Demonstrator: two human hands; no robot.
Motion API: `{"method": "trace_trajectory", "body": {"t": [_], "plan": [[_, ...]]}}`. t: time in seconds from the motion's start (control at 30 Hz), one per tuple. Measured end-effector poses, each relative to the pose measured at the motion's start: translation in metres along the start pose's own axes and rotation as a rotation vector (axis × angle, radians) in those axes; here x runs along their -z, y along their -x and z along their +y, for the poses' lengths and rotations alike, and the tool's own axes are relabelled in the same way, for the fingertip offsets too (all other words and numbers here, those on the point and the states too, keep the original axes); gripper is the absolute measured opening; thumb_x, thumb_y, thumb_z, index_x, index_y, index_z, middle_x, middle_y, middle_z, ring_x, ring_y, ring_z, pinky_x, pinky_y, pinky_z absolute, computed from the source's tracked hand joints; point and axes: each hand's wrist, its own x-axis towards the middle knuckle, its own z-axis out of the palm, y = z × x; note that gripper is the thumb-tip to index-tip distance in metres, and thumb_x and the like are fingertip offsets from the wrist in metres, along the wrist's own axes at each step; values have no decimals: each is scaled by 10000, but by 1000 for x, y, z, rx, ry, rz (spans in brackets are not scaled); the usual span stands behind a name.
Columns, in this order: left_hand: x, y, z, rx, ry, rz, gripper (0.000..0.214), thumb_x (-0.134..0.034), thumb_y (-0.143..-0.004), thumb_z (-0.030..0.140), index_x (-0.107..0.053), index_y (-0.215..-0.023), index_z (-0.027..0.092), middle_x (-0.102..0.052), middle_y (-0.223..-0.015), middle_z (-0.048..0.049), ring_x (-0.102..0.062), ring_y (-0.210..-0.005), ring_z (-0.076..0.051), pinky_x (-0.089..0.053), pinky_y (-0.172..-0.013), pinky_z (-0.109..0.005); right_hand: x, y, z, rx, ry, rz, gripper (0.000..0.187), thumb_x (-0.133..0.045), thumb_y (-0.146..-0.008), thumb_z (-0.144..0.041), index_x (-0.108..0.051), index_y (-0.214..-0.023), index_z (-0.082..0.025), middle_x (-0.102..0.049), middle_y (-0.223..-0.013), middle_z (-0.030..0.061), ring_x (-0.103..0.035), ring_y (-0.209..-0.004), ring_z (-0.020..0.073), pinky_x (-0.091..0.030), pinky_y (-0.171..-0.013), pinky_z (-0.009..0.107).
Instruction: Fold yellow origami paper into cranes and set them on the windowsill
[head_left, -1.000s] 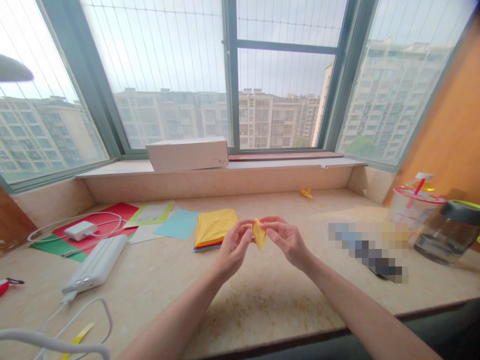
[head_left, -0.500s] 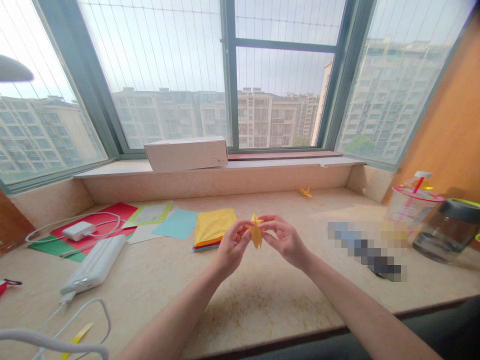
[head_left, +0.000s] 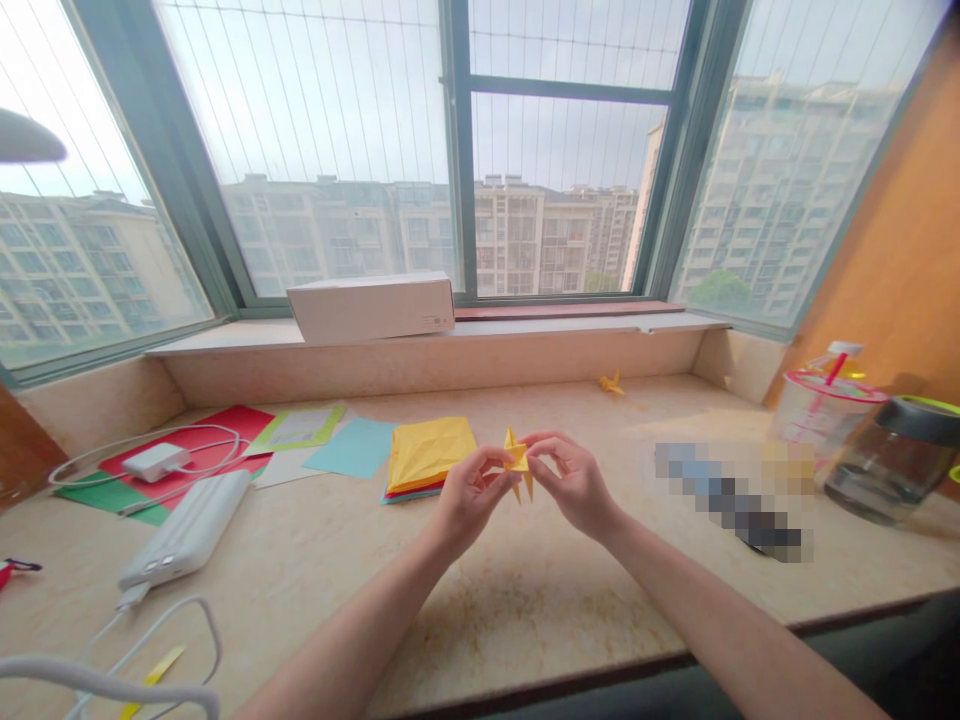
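Observation:
A small piece of folded yellow origami paper is held up just above the table, between both hands. It has a pointed tip at the top and two narrow points hanging below. My left hand pinches its left side between thumb and fingers. On the opposite side, my right hand grips the paper's right edge with thumb and fingertips. Fingertips cover parts of both edges. Left of my hands lies a stack of yellow paper with red and blue sheets beneath.
A yellow paper crane stands at the back. Coloured sheets, a white charger, a power bank and cables lie left. To the right are a blurred-out object, a plastic cup and a dark-lidded jar.
The folded paper has turned from a flat kite-like shape to one with its two lower points spread apart and a wider middle. Both hands have shifted their fingers slightly on it.

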Motion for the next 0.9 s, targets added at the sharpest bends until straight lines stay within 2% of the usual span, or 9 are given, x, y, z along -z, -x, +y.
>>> {"method": "trace_trajectory", "body": {"t": [0.23, 0.33, 0.43, 0.5, 0.57, 0.67, 0.73, 0.83, 0.9], "plan": [[-2, 0, -1, -38, -49, 66, 208, -662, -848, 361, -626, -835, 157, -672, -790, -31, -632, -739, -144, -506, -703, -254, -8, 2, 4, -10, -143, 51, 69, -684, -846, -287, -687, -852, -219, -652, -1010, 72, -637, -990, 208, -508, -923, 376], [-4, -1, -1, -40, -10, 90, 210, -657, -857, 350, -582, -949, 177, -679, -775, -15, -654, -724, -144, -503, -677, -247, -11, 3, 5, -33, -194, 46, 66, -692, -838, -281, -684, -852, -217, -637, -1015, 71, -632, -999, 202, -512, -926, 364], [-5, -1, -1, -12, 33, 120, 360, -686, -837, 338, -512, -1122, 202, -696, -816, -13, -675, -754, -153, -504, -670, -242, -14, 4, 6, -62, -262, 67, 91, -702, -828, -284, -649, -871, -223, -638, -1013, 62, -632, -992, 193, -518, -921, 358], [-4, -1, -1, 16, 9, 138, 407, -696, -827, 341, -513, -1162, 199, -704, -834, -22, -680, -776, -156, -505, -680, -240, -17, 5, 8, -82, -317, 96, 138, -708, -822, -284, -613, -908, -235, -647, -1000, 49, -638, -965, 182, -524, -906, 353], [-3, -1, -1, 37, -37, 144, 366, -691, -828, 352, -560, -1125, 181, -718, -855, -44, -684, -797, -165, -510, -705, -252, -19, 5, 9, -98, -342, 109, 207, -711, -820, -288, -592, -985, -248, -651, -994, 41, -639, -950, 174, -522, -897, 346], [-2, -2, -1, 47, -81, 151, 326, -691, -823, 370, -611, -1062, 164, -738, -904, -77, -696, -834, -188, -521, -751, -284, -20, 4, 11, -150, -308, 91, 415, -709, -821, -325, -554, -1200, -257, -636, -1056, 56, -628, -989, 184, -511, -899, 347], [-1, -2, -1, 49, -88, 161, 410, -705, -810, 376, -590, -1144, 169, -744, -904, -75, -703, -826, -195, -528, -754, -297, -18, 4, 11, -211, -265, 56, 516, -694, -829, -373, -520, -1299, -248, -624, -1126, 77, -626, -1006, 198, -508, -896, 358], [0, -2, -3, 64, -97, 151, 560, -724, -793, 378, -516, -1273, 177, -751, -883, -69, -709, -800, -200, -540, -747, -315, -15, 2, 9, -249, -194, -77, 393, -626, -870, -443, -642, -1193, -219, -664, -1100, 83, -633, -976, 214, -496, -905, 377], [0, -2, -4, 68, -104, 114, 455, -714, -803, 382, -575, -1178, 166, -753, -901, -84, -712, -824, -211, -543, -761, -325, -14, 1, 7, -232, -160, -116, 323, -595, -886, -463, -717, -1057, -217, -698, -1008, 69, -635, -944, 215, -491, -900, 377]]}}
